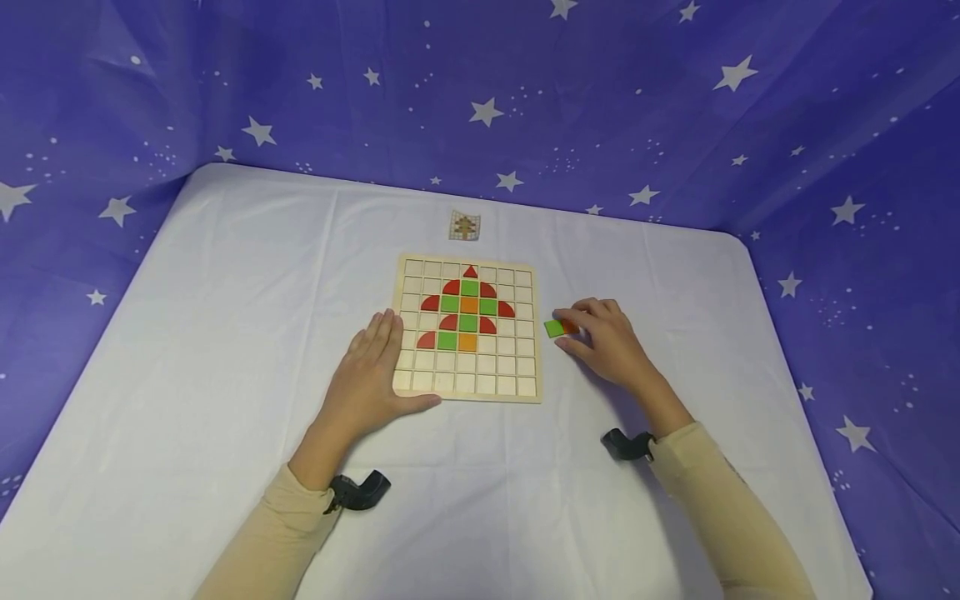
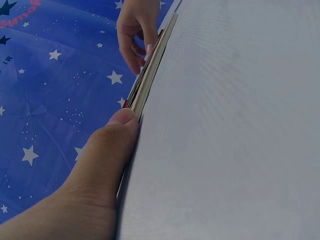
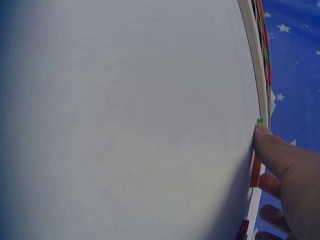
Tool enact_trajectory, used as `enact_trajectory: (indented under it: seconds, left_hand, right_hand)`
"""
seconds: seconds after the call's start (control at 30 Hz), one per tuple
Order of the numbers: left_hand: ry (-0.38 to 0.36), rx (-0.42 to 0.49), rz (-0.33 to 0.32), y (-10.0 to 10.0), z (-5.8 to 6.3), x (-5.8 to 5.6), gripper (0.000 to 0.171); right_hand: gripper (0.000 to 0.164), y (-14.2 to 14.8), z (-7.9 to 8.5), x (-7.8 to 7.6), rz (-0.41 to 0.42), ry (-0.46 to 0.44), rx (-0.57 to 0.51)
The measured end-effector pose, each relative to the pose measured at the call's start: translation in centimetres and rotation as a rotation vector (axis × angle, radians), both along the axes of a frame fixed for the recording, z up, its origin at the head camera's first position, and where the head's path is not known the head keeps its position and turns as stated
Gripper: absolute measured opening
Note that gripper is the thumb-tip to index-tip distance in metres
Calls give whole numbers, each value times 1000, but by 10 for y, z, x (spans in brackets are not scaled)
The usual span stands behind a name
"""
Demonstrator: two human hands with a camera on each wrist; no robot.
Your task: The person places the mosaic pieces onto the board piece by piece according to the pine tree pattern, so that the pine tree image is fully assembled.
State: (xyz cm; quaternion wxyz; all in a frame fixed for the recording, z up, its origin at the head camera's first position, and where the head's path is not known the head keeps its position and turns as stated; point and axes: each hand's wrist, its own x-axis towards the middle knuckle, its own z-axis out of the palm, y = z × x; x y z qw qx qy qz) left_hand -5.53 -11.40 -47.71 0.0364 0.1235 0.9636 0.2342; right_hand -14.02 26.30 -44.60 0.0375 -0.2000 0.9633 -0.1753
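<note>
A square wooden grid board (image 1: 517, 367) lies on the white cloth, with red, green and orange tiles set in a tree shape. My left hand (image 1: 367, 371) rests along its left side, fingers straight, thumb at the near edge. The left thumb (image 2: 115, 135) touches the board's rim in the left wrist view. To the board's right, my right hand (image 1: 603, 337) pinches a green square tile (image 1: 553, 329) between thumb and index finger. An orange tile (image 1: 571, 327) lies against it, partly under the fingers. A dark red piece (image 3: 243, 230) shows near the hand in the right wrist view.
A small card (image 1: 464, 226) with a tree pattern on a grid lies beyond the board. Starry blue cloth (image 1: 480, 83) hangs behind and at the sides of the table (image 1: 225, 333). Black wrist devices (image 1: 360, 490) are strapped at both sleeves.
</note>
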Motion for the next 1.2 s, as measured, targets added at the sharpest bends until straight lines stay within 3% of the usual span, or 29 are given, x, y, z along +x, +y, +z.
enact_trajectory:
  seconds: [0.23,0.57,0.93,1.2]
  left_hand:
    - [-5,-4,-2,0,1,0,133]
    - [-4,-4,3,-1,-1,-1,133]
    - [-1,-6,1,-1,-2,-1,133]
    - [-4,-5,0,0,-1,-1,132]
  right_hand:
    - [31,-6,0,-1,21,31,-22]
    - [31,-18,0,-2,47,65,-57]
    - [34,-65,6,8,144,2,-37]
    - [30,-87,6,13,219,58,-19]
